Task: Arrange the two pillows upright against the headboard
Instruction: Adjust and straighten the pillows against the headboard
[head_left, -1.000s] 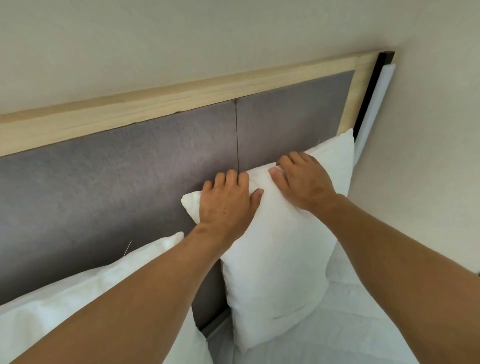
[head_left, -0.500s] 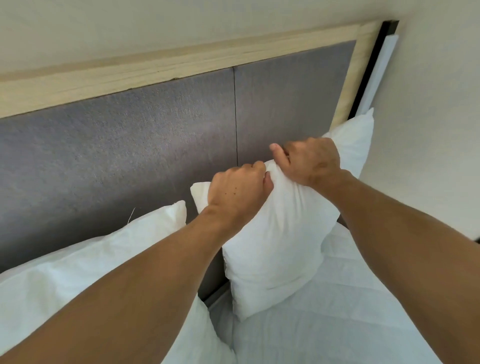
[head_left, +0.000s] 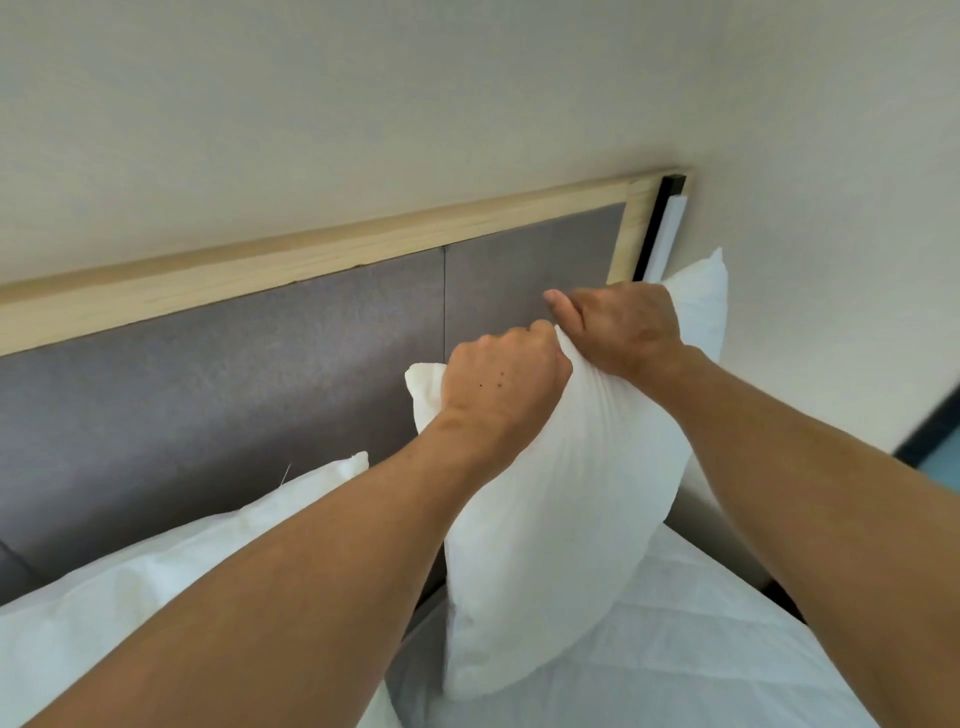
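A white pillow (head_left: 550, 530) stands on end on the right, its lower corner on the mattress and its top pulled a little away from the grey padded headboard (head_left: 218, 384). My left hand (head_left: 501, 382) and my right hand (head_left: 621, 327) both pinch the fabric along its top edge, close together. A second white pillow (head_left: 130, 592) leans against the headboard on the left, partly hidden by my left forearm.
The headboard has a pale wooden frame (head_left: 311, 254) under a cream wall. A white quilted mattress (head_left: 691, 654) lies at the lower right. A black and white strip (head_left: 662, 228) runs beside the headboard's right edge. A side wall stands close on the right.
My hands went from resting flat on the right pillow's top to pinching its fabric, and they have lifted it up and slightly right, away from the headboard.
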